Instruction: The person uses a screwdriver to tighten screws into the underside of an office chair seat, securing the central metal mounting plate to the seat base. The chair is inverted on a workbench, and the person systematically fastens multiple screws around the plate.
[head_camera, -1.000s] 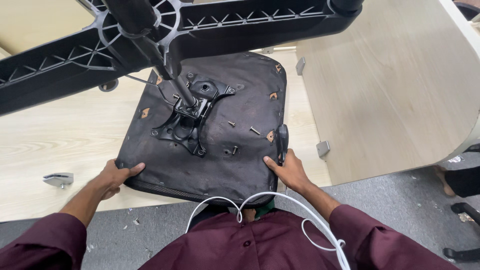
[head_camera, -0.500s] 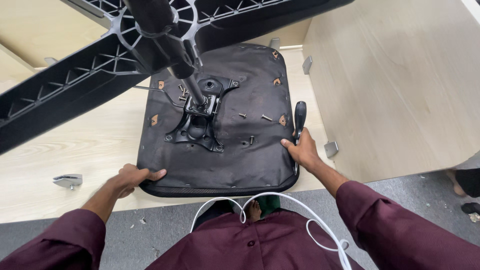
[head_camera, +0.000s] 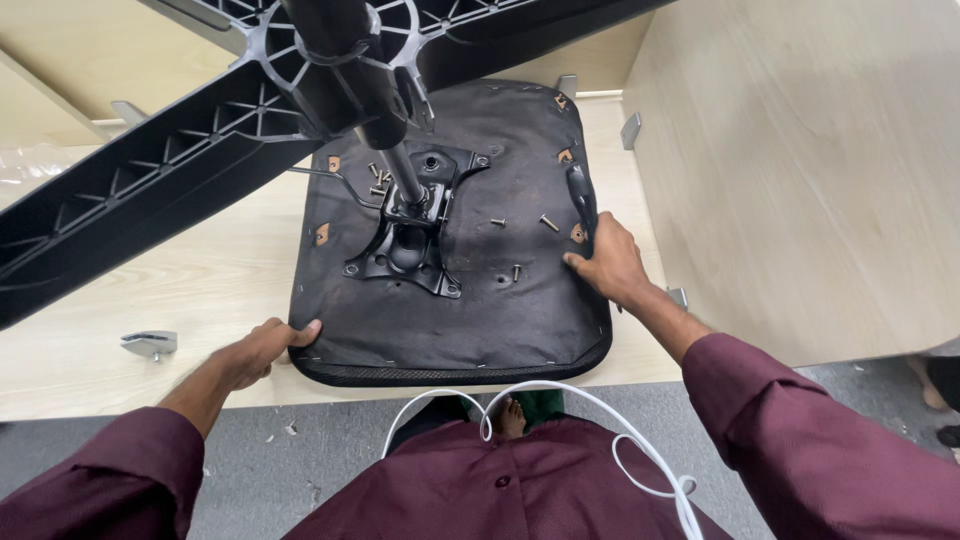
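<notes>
Nearest the camera, maroon sleeves and a white cable (head_camera: 620, 450) looped over the shirt front are seen, above grey carpet. An upturned office chair seat (head_camera: 500, 310) is laid underside-up on a pale wood-grain board (head_camera: 130, 290); the seat is a rounded square, covered in dusty black fabric stapled at the rim, with a mesh edge on the near side. The left hand (head_camera: 255, 352) is set at the seat's near-left corner, fingers loosely curled, thumb touching the edge, nothing enclosed. The right hand (head_camera: 610, 262) is laid on the seat's right edge, fingers partly bent and pressed on the fabric just below a black plastic lever (head_camera: 580, 192); no full grasp can be told. One black stamped-metal mounting plate (head_camera: 410, 235) is bolted at the seat's centre, with one gas-lift column (head_camera: 398, 170) rising from it. About four loose screws (head_camera: 548, 222) are scattered on the fabric to the plate's right, a few more near the column. One small metal bracket (head_camera: 150, 343) is lying on the board to the left. Farthest, one ribbed black plastic star base (head_camera: 200, 150) is seen overhead, two arms clearly visible. A second wood-grain panel (head_camera: 800, 170) is standing at right
</notes>
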